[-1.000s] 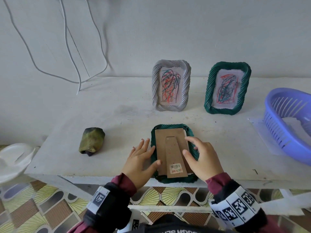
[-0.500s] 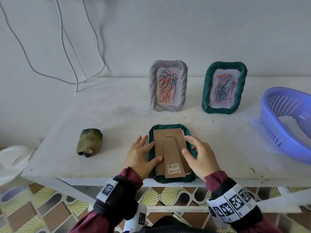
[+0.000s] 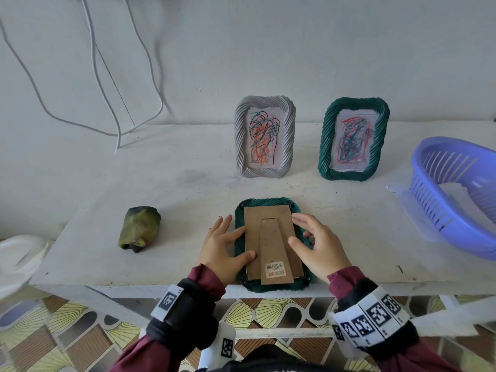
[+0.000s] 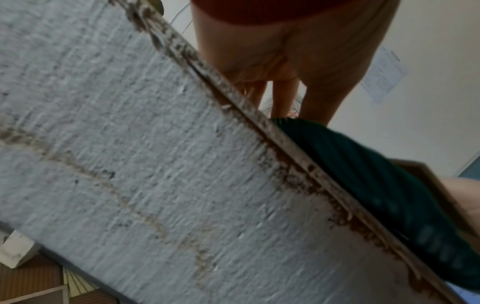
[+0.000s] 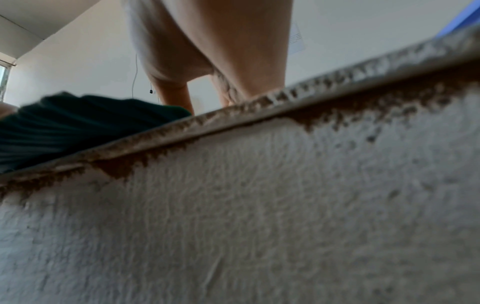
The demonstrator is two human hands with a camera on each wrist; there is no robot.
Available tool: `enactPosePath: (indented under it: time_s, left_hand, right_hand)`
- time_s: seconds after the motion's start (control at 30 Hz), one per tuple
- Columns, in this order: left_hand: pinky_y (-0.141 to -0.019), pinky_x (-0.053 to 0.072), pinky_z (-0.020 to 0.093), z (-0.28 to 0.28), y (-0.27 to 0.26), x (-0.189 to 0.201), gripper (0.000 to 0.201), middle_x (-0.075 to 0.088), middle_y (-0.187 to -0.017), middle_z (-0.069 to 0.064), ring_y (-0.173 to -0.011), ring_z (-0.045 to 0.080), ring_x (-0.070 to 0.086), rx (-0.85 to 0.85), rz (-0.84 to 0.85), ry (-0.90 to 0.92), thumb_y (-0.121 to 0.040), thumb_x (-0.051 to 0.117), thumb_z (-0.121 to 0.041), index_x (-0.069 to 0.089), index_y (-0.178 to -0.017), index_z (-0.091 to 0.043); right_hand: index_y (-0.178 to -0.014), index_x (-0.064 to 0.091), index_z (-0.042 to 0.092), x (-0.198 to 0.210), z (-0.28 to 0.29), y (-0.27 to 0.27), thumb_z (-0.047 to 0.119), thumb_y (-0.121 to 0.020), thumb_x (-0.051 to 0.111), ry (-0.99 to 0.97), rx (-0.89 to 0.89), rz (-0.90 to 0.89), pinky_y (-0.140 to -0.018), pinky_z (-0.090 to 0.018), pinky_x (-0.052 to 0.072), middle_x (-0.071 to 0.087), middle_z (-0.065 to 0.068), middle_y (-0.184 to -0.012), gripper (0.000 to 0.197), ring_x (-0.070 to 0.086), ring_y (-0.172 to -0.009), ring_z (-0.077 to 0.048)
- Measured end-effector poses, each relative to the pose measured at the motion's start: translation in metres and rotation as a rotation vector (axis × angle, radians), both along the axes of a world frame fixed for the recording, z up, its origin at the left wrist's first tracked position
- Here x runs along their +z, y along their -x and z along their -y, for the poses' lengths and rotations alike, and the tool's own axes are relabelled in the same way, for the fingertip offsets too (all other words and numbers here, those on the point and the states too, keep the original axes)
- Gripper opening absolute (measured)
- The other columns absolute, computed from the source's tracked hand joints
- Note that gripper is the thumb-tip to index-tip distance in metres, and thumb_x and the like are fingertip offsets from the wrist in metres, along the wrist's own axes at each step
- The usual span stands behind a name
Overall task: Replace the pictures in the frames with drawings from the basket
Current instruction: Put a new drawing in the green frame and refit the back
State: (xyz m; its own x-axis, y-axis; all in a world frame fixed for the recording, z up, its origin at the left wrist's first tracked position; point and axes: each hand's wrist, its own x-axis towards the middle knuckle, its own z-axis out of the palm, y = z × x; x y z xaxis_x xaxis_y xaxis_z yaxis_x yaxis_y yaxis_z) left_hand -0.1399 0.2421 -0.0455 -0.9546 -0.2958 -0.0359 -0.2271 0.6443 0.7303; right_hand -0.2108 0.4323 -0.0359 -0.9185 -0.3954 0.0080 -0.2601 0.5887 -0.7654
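The green frame [image 3: 269, 208] lay face down at the desk's [image 3: 161, 189] front edge, same spot as before. Left hand [image 3: 224, 247] stayed spread flat, thumb on its brown back. Right hand [image 3: 319, 247] stayed spread w/ fingers on the frame's right side.

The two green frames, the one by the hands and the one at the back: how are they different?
The near green frame lies face down, brown cardboard back up; the far green frame stands upright, showing a scribbled drawing. Both hands, left hand and right hand, touch the near one; nothing touches the far one. Both have the same twisted green border.
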Motion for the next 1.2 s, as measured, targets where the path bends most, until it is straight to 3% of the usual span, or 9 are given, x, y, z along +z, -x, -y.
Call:
enactPosePath:
  time_s: [0.17, 0.27, 0.37, 0.53, 0.83, 0.97, 1.07, 1.2]
  left_hand:
    - [-0.114, 0.009, 0.028, -0.003, -0.007, -0.001, 0.044, 0.025, -0.151, -0.002, -0.142, 0.012, 0.008, 0.025, -0.034, 0.006, -0.086, 0.061, -0.022, 0.051, -0.128, -0.023]
    - [-0.112, 0.009, 0.023, 0.000, -0.013, -0.005, 0.036, 0.028, -0.149, -0.002, -0.142, 0.011, 0.011, 0.016, -0.067, -0.007, -0.089, 0.055, -0.013, 0.056, -0.123, -0.025]
    - [-0.110, 0.011, 0.021, 0.004, -0.017, -0.007, 0.034, 0.031, -0.148, -0.002, -0.141, 0.010, 0.014, 0.004, -0.091, -0.017, -0.087, 0.057, -0.010, 0.060, -0.117, -0.028]
    - [-0.110, 0.011, 0.021, 0.005, -0.019, -0.009, 0.034, 0.031, -0.148, -0.004, -0.140, 0.009, 0.014, -0.007, -0.079, -0.024, -0.087, 0.059, -0.012, 0.061, -0.115, -0.030]
    - [-0.111, 0.009, 0.021, 0.007, -0.021, -0.007, 0.034, 0.030, -0.148, -0.007, -0.132, -0.002, 0.009, -0.057, -0.065, -0.056, -0.087, 0.058, -0.011, 0.061, -0.116, -0.028]
    - [-0.110, 0.009, 0.020, 0.007, -0.021, -0.005, 0.033, 0.029, -0.148, -0.006, -0.139, 0.005, 0.011, -0.049, -0.052, -0.051, -0.086, 0.060, -0.013, 0.061, -0.116, -0.029]
    - [-0.113, 0.013, 0.027, 0.005, -0.021, -0.004, 0.032, 0.031, -0.148, -0.004, -0.140, 0.007, 0.013, -0.013, -0.044, -0.050, -0.082, 0.065, -0.025, 0.062, -0.113, -0.032]
    - [-0.112, 0.016, 0.029, 0.000, -0.020, 0.001, 0.040, 0.034, -0.147, -0.003, -0.140, 0.008, 0.015, 0.035, -0.029, -0.068, -0.071, 0.071, -0.044, 0.064, -0.108, -0.031]
  right_hand:
    - [-0.125, 0.050, 0.029, -0.006, -0.002, -0.002, 0.019, -0.083, 0.062, -0.062, -0.027, -0.096, -0.080, -0.018, 0.034, 0.059, 0.001, -0.111, 0.044, 0.047, -0.097, -0.008]
    - [-0.123, 0.052, 0.025, -0.007, -0.004, -0.003, 0.015, -0.085, 0.060, -0.021, -0.038, -0.143, -0.084, -0.023, 0.041, 0.063, 0.012, -0.114, 0.040, 0.051, -0.099, -0.012]
    - [-0.123, 0.051, 0.024, -0.006, -0.008, -0.002, 0.011, -0.086, 0.058, -0.001, -0.010, -0.103, -0.081, -0.017, 0.041, 0.059, 0.022, -0.112, 0.040, 0.053, -0.088, -0.008]
    - [-0.121, 0.047, 0.031, -0.007, -0.017, 0.000, 0.007, -0.083, 0.062, 0.048, 0.023, -0.019, -0.076, -0.005, 0.040, 0.056, 0.030, -0.110, 0.048, 0.055, -0.089, -0.003]
    - [-0.119, 0.042, 0.041, -0.005, -0.026, 0.003, 0.010, -0.081, 0.067, 0.081, 0.078, 0.082, -0.075, 0.003, 0.036, 0.055, 0.034, -0.110, 0.055, 0.053, -0.090, 0.008]
    - [-0.123, 0.043, 0.037, -0.004, -0.025, 0.004, 0.009, -0.081, 0.066, 0.049, 0.088, 0.069, -0.076, 0.001, 0.036, 0.055, 0.031, -0.111, 0.056, 0.051, -0.092, 0.005]
    - [-0.124, 0.042, 0.036, -0.003, -0.025, 0.004, 0.010, -0.081, 0.066, 0.024, 0.100, 0.041, -0.077, -0.002, 0.037, 0.055, 0.030, -0.112, 0.055, 0.051, -0.091, 0.004]
    - [-0.128, 0.043, 0.031, -0.004, -0.024, 0.001, 0.019, -0.084, 0.064, 0.001, 0.110, -0.006, -0.088, -0.017, 0.039, 0.052, 0.031, -0.114, 0.050, 0.052, -0.098, -0.003]
